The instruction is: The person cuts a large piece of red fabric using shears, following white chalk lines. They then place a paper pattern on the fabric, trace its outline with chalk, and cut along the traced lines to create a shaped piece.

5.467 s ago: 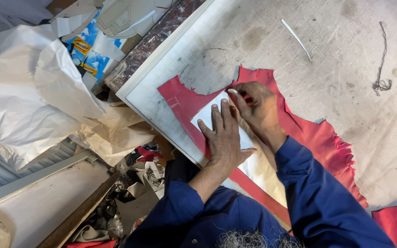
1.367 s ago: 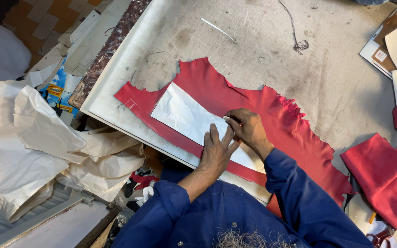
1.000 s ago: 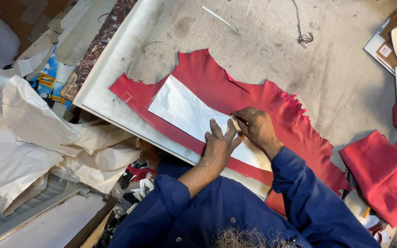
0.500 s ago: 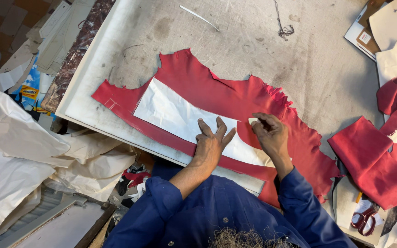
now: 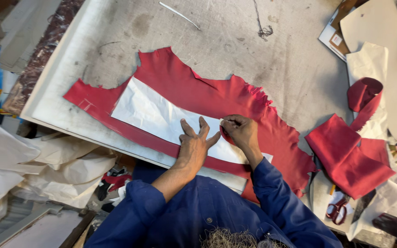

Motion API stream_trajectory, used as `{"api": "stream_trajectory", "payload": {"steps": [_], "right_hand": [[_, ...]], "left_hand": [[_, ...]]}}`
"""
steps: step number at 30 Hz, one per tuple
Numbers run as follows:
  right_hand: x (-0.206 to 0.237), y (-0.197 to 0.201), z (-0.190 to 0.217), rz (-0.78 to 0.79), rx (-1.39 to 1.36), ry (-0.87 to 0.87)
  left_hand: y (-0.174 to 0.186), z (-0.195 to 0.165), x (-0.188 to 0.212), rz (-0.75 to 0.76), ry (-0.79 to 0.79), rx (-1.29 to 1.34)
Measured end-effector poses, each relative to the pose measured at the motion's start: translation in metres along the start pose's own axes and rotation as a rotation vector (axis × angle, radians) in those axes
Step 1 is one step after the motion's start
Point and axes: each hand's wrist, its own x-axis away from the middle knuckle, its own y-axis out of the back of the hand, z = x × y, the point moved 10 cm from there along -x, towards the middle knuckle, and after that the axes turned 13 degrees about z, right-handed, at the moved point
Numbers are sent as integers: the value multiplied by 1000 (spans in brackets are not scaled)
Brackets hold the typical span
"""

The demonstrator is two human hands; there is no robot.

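A long white paper pattern (image 5: 161, 117) lies flat on a big piece of red leather (image 5: 217, 98), and both rest on the grey desk (image 5: 235, 41). The paper is much longer than it is wide. Its long side runs from the far left down to the near right, slanting across the desk.

The left hand (image 5: 195, 146) lies flat on the paper with its fingers spread wide, pressing it down. It sits near the right end of the paper, so most of the white sheet stretches away to its left.

The right hand (image 5: 241, 131) is just beside the left hand, on its right. Its fingers are pinched together at the far edge of the paper, where the white meets the red. They seem to hold something thin, but it is too small to tell what it is. The two hands almost touch.

So both hands are at the right end, and the right hand is the one nearer the paper's edge.

Folded red pieces (image 5: 348, 156) lie well apart on the right. Red scissors (image 5: 337, 209) lie near them.
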Motion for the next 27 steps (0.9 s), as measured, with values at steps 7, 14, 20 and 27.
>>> {"api": "stream_trajectory", "payload": {"steps": [7, 14, 20, 27], "right_hand": [[4, -2, 10, 140, 258, 0], [14, -11, 23, 335, 459, 144], [46, 18, 40, 287, 431, 214], [99, -8, 29, 192, 320, 423]], "left_hand": [[2, -1, 1, 33, 1, 35], [-4, -2, -2, 71, -5, 46], [-6, -7, -6, 49, 18, 88], [-6, -1, -3, 29, -41, 99]]}}
